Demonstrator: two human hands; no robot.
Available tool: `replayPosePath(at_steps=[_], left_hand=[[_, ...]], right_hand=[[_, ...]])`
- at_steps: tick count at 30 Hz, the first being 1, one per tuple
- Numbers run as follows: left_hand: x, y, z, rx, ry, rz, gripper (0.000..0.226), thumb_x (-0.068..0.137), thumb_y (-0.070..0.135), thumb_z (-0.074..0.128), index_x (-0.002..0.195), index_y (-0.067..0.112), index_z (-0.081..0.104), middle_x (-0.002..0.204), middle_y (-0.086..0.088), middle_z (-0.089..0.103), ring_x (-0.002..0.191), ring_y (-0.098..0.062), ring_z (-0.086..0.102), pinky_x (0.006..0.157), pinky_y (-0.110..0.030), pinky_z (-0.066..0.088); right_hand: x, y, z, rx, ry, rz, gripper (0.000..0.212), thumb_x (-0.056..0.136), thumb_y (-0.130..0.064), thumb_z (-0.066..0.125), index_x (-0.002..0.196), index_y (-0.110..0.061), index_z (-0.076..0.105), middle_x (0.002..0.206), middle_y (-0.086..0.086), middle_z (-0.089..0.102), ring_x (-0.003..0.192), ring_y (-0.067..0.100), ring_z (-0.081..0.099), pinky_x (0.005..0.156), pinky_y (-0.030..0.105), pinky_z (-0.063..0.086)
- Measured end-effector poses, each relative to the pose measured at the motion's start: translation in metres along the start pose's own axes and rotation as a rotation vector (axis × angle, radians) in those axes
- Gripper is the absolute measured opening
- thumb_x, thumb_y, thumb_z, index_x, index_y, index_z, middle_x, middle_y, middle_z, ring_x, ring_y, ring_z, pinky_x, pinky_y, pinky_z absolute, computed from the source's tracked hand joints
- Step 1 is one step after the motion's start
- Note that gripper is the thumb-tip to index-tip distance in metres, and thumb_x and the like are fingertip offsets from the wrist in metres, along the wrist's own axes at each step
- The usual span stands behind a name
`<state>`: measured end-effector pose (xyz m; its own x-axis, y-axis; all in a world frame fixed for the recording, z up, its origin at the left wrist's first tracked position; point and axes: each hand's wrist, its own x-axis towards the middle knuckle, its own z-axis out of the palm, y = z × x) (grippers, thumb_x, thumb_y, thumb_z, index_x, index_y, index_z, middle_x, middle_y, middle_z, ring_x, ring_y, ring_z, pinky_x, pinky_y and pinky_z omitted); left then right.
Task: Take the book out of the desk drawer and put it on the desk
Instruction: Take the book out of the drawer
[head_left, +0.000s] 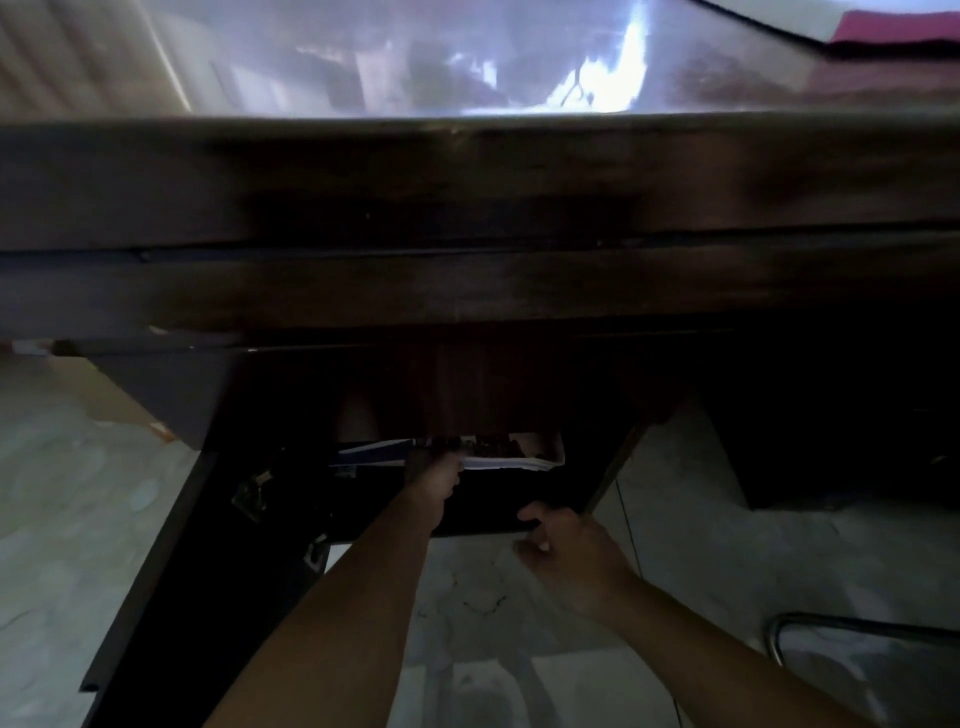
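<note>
A dark wooden desk with a glossy, reflective top fills the upper half of the view. Below its front edge a drawer stands pulled out, dark inside. A book with white page edges lies at the drawer's back, partly hidden under the desk. My left hand reaches into the drawer and grips the book's left end. My right hand holds the drawer's front edge at the right, fingers curled over it.
A dark cabinet panel with metal hinges stands at the left. Pale marbled floor lies below. A chrome chair frame shows at the lower right. Something red lies on the desk's far right.
</note>
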<state>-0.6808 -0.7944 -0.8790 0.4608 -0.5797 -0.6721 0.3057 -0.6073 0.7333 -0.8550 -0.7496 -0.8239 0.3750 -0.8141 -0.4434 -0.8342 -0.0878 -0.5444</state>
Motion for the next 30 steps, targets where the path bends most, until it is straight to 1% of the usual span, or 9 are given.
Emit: replayPosePath(at_steps=[4,8,11,14,17,20,22,27,30], left_hand=[[0.003,-0.003,0.007,0.124,0.014,0.062,0.027,0.096,0.032,0.057,0.117,0.015,0.056,0.099,-0.009,0.061,0.062,-0.017,0.059,0.049,-0.027,0.050],[0.015,-0.010,0.002,0.317,0.071,0.107,0.023,0.097,0.030,0.055,0.096,0.008,0.062,0.100,-0.014,0.067,0.081,-0.032,0.072,0.067,-0.035,0.059],[0.006,-0.010,0.007,0.236,0.057,0.098,0.013,0.100,0.024,0.050,0.099,0.011,0.055,0.103,-0.014,0.067,0.085,-0.035,0.073,0.042,-0.025,0.050],[0.006,-0.009,0.014,0.181,0.050,0.121,0.033,0.099,0.029,0.050,0.117,0.004,0.061,0.115,-0.014,0.070,0.091,-0.037,0.074,0.037,-0.021,0.041],[0.009,-0.008,0.021,0.105,0.076,0.127,0.024,0.097,0.023,0.055,0.109,0.004,0.065,0.111,-0.014,0.071,0.089,-0.036,0.073,0.030,-0.014,0.042],[0.017,-0.010,0.018,0.014,0.098,0.082,0.029,0.096,0.017,0.056,0.120,0.003,0.064,0.124,-0.015,0.067,0.113,-0.035,0.066,0.072,-0.023,0.060],[0.014,-0.017,0.012,-0.053,0.074,0.014,0.038,0.096,0.008,0.052,0.132,-0.005,0.056,0.134,-0.022,0.061,0.117,-0.037,0.063,0.095,-0.037,0.052],[-0.027,-0.041,-0.002,-0.443,-0.025,-0.130,0.048,0.101,-0.002,0.041,0.148,-0.003,0.033,0.142,-0.025,0.049,0.100,-0.035,0.059,0.103,-0.043,0.045],[-0.046,-0.057,-0.010,-0.458,0.009,-0.090,0.036,0.099,-0.007,0.042,0.134,-0.005,0.047,0.129,-0.026,0.055,0.096,-0.033,0.058,0.094,-0.044,0.052]], right_hand=[[0.002,0.008,0.002,-0.003,0.003,0.014,0.044,0.095,-0.029,0.055,0.137,-0.019,0.052,0.120,0.004,0.069,0.117,0.019,0.060,0.095,0.028,0.049],[0.000,0.012,0.004,-0.011,0.013,0.033,0.043,0.094,-0.030,0.055,0.136,-0.020,0.053,0.114,0.002,0.072,0.115,0.019,0.062,0.095,0.029,0.050],[-0.001,0.013,0.006,-0.014,0.014,0.043,0.043,0.093,-0.032,0.054,0.134,-0.022,0.054,0.111,0.000,0.073,0.113,0.018,0.062,0.095,0.031,0.051],[-0.002,0.015,0.007,0.001,0.009,0.053,0.041,0.093,-0.033,0.055,0.133,-0.023,0.054,0.113,0.000,0.072,0.114,0.018,0.061,0.096,0.031,0.050],[-0.001,0.018,0.011,0.020,0.000,0.074,0.041,0.093,-0.033,0.055,0.133,-0.022,0.054,0.113,0.002,0.072,0.113,0.017,0.061,0.096,0.030,0.050],[0.001,0.022,0.023,0.068,-0.041,0.143,0.044,0.092,-0.035,0.057,0.133,-0.020,0.054,0.111,0.004,0.072,0.105,0.017,0.065,0.089,0.026,0.052],[0.003,0.023,0.032,0.085,-0.080,0.190,0.047,0.091,-0.038,0.057,0.134,-0.020,0.053,0.118,0.005,0.068,0.108,0.019,0.064,0.089,0.024,0.051],[-0.003,0.025,0.054,0.051,-0.162,0.221,0.057,0.093,-0.045,0.050,0.141,-0.015,0.043,0.123,0.016,0.066,0.114,0.028,0.062,0.087,0.030,0.049],[-0.010,0.026,0.072,0.172,-0.191,0.282,0.062,0.089,-0.048,0.054,0.136,-0.009,0.047,0.113,0.016,0.070,0.108,0.026,0.064,0.088,0.032,0.051]])
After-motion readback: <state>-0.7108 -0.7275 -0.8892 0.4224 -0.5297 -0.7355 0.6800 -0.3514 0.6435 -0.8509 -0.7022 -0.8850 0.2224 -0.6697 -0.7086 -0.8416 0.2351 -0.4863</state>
